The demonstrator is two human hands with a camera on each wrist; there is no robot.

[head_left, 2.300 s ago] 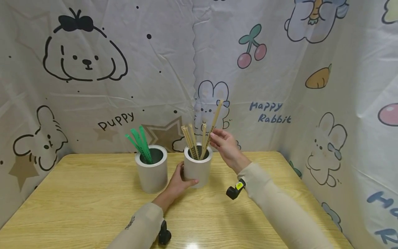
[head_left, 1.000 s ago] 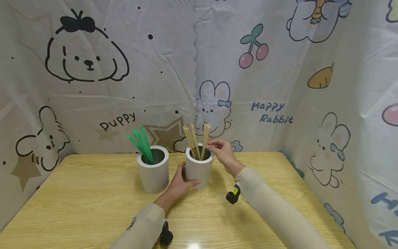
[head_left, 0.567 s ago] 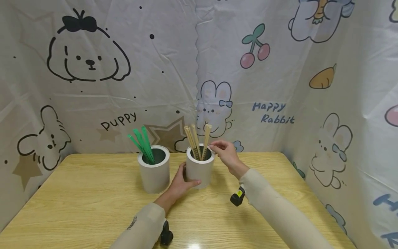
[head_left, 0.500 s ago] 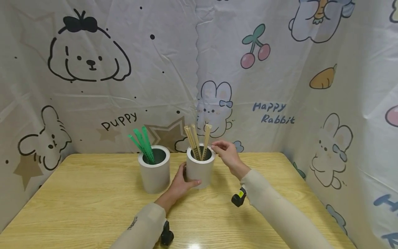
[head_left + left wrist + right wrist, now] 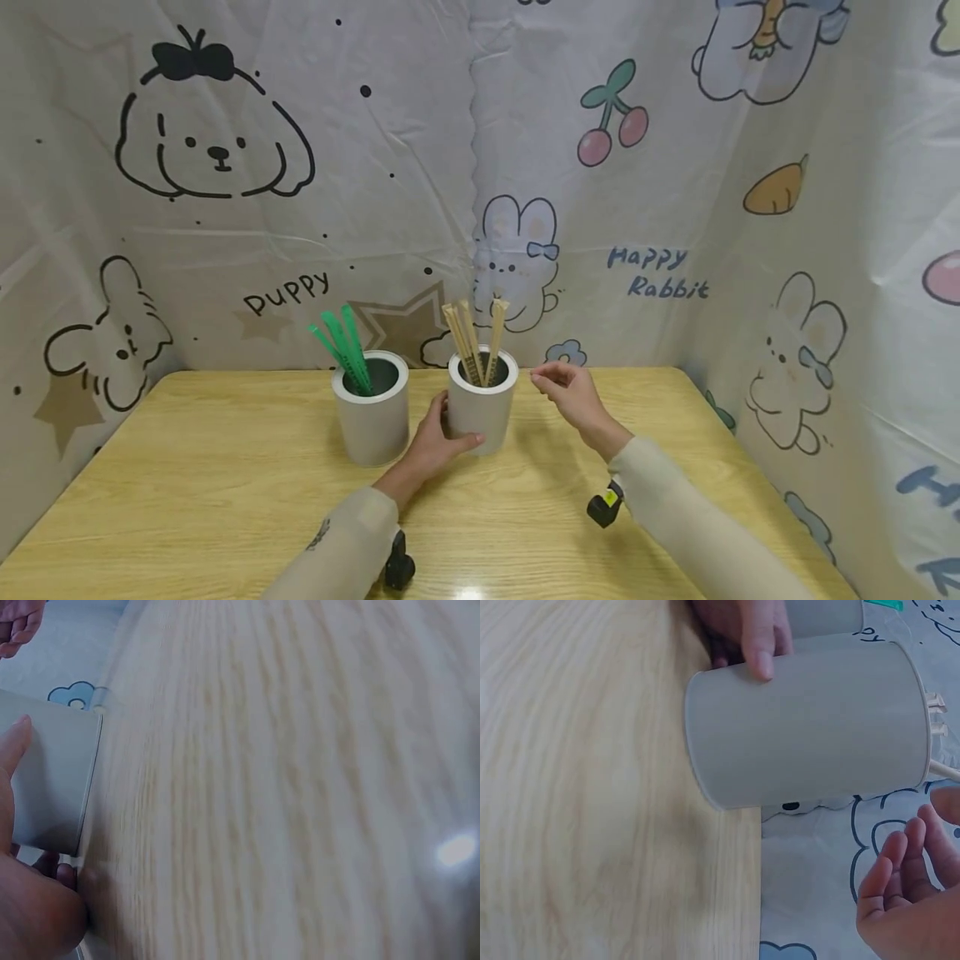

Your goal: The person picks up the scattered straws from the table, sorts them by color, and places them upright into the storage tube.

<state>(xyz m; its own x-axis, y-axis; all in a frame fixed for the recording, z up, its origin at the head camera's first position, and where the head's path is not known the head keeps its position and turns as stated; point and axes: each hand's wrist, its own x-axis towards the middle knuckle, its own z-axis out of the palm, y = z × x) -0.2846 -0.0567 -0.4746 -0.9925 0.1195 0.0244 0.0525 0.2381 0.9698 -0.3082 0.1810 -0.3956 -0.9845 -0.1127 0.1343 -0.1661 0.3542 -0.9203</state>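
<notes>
My left hand (image 5: 429,452) grips a white cylindrical holder (image 5: 480,421) low on its left side, the thumb across its front. Several slim tan wrapped sticks (image 5: 494,343) with dark print stand in that holder, leaning to both sides. Just right of the rim, my right hand (image 5: 573,402) hovers apart from the holder with nothing in it. Its fingers look loosely bent in the right wrist view, the hand (image 5: 911,892) beside the holder's mouth. In the left wrist view the holder (image 5: 56,776) stands on the tabletop, and part of my left hand is hidden behind it.
A matching white holder (image 5: 371,432) stands close by on the left, with several green sticks (image 5: 347,353) leaning left in it. The wooden table (image 5: 210,500) ends at a printed cloth backdrop (image 5: 405,208), which also encloses both sides.
At first my right hand pinched one tan stick high over the right holder. That stick went down into it, the fingers let go, and the hand drew away right. My left hand kept its grip.
</notes>
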